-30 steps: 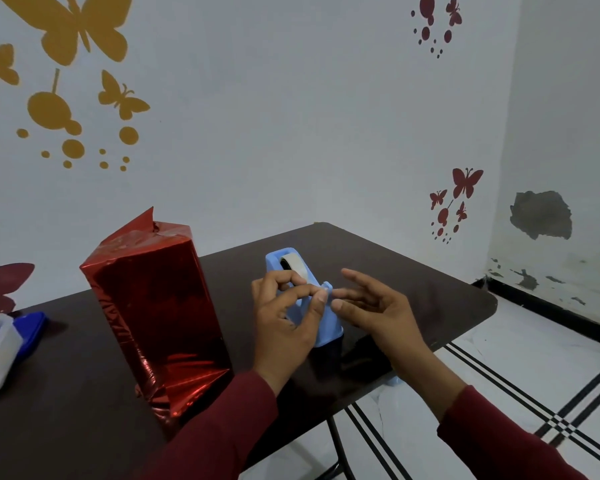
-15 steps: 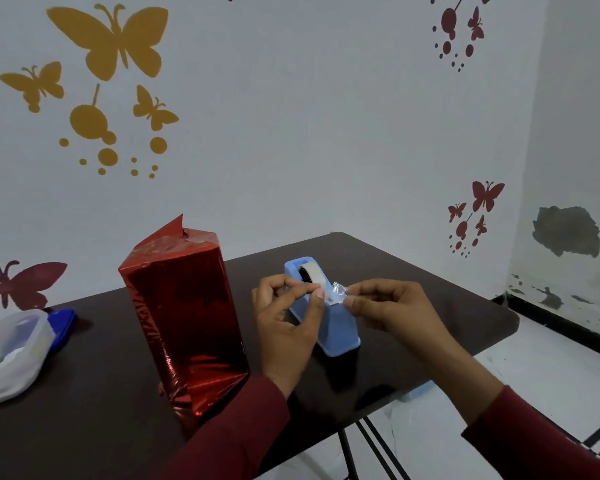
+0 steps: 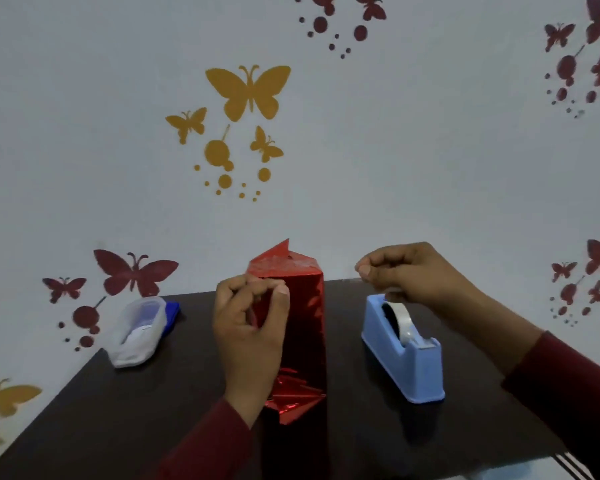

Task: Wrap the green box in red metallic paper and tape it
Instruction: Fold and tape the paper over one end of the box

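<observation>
The clear tape strip (image 3: 349, 280) pinched in the right hand (image 3: 409, 275) could curl and stick to itself or the fingers (image 3: 364, 270) before it reaches the loose red flap (image 3: 283, 247). The wrapped box (image 3: 303, 320) stands upright mid-tabletop (image 3: 118, 410), left of the blue dispenser (image 3: 404, 355). The left hand (image 3: 248, 327) hovers curled before its upper face; whether it touches, I cannot tell.

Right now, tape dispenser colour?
Light blue plastic tape dispenser, clearest in the head view.
</observation>
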